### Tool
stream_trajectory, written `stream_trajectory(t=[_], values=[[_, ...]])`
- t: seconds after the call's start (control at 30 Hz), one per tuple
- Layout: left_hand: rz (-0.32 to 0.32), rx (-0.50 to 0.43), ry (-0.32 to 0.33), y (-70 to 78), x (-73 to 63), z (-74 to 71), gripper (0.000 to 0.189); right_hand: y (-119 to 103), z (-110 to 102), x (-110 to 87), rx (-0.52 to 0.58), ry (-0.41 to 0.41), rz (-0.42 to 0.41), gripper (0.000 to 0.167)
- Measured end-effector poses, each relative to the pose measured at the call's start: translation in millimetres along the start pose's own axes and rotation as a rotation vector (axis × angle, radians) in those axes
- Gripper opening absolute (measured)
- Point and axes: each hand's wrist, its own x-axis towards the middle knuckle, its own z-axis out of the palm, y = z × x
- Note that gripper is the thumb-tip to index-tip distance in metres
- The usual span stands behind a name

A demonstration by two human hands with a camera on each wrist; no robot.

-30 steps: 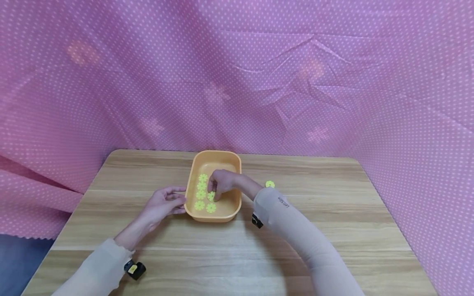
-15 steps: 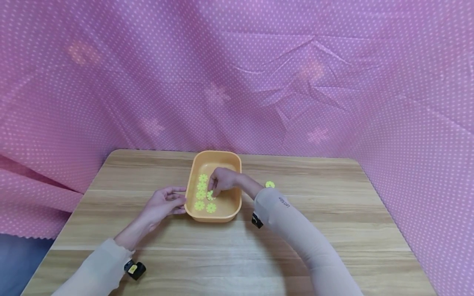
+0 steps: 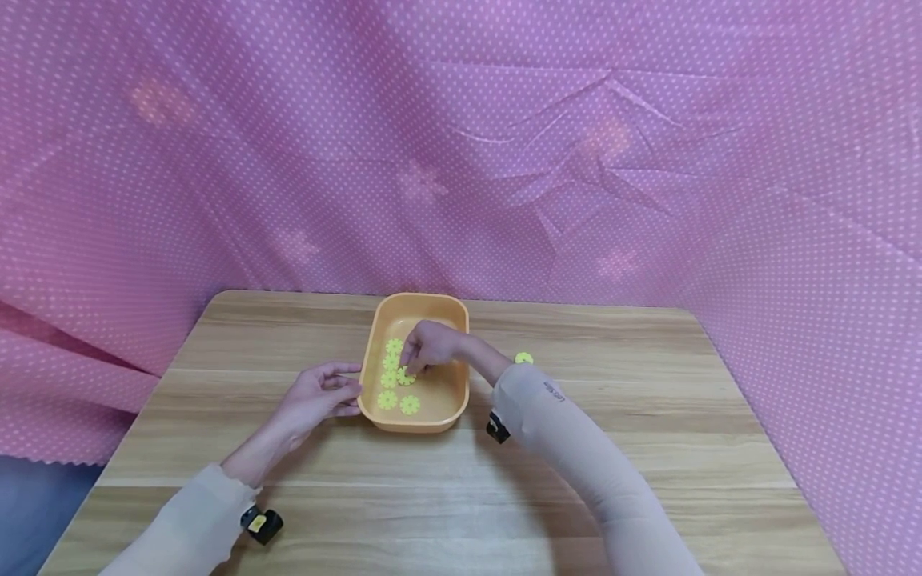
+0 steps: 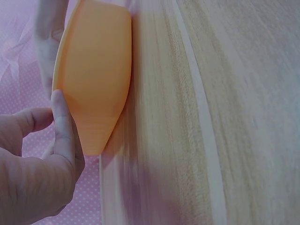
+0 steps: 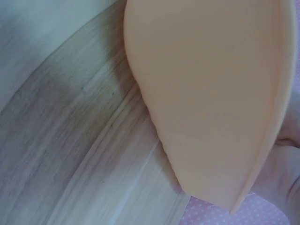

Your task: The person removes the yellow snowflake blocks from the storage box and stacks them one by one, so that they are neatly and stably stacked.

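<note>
An orange plastic tub stands on the table, with several flat yellow flower-shaped pieces in it, most in a column along its left side. My right hand reaches in over the right rim and pinches one yellow flower-shaped piece close beside that column. Near the front of the tub lies another flower piece. My left hand touches the tub's left side, fingers fairly straight; in the left wrist view a finger lies against the outer wall. In the right wrist view the tub's wall hides the right fingertips.
A single yellow flower piece lies on the wooden table right of the tub, partly behind the right sleeve. A pink dotted cloth hangs behind the table and along its sides.
My right hand has moved slightly left and away inside the tub, sliding the pinched flower piece toward the left column. My left hand and the tub have stayed put.
</note>
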Motion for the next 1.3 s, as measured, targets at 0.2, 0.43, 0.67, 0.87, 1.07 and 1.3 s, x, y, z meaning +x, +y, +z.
stream_trajectory(t=[0.2, 0.43, 0.67, 0.87, 1.07, 1.3], values=[[-0.001, 0.003, 0.000, -0.6, 0.1, 0.2, 0.051, -5, -2, -5.5, -0.004, 0.019, -0.008, 0.014], [0.003, 0.000, -0.002, -1.6, 0.4, 0.0, 0.051, -8, -4, -14.6, 0.039, 0.035, -0.034, 0.016], [0.005, 0.004, -0.003, -0.3, 0.0, 0.4, 0.051, -13, -7, -26.5, 0.081, 0.057, -0.052, 0.019], [0.002, 0.007, 0.001, 0.4, -0.9, 0.8, 0.051, -17, -11, -35.3, 0.134, 0.106, -0.050, 0.016], [-0.002, 0.003, 0.003, 0.9, -1.9, 1.1, 0.051, -15, -16, -44.4, 0.217, 0.136, -0.044, 0.016], [0.000, -0.005, 0.001, 1.0, -2.1, 0.9, 0.050, -15, -21, -57.6, 0.276, 0.155, -0.014, 0.018]])
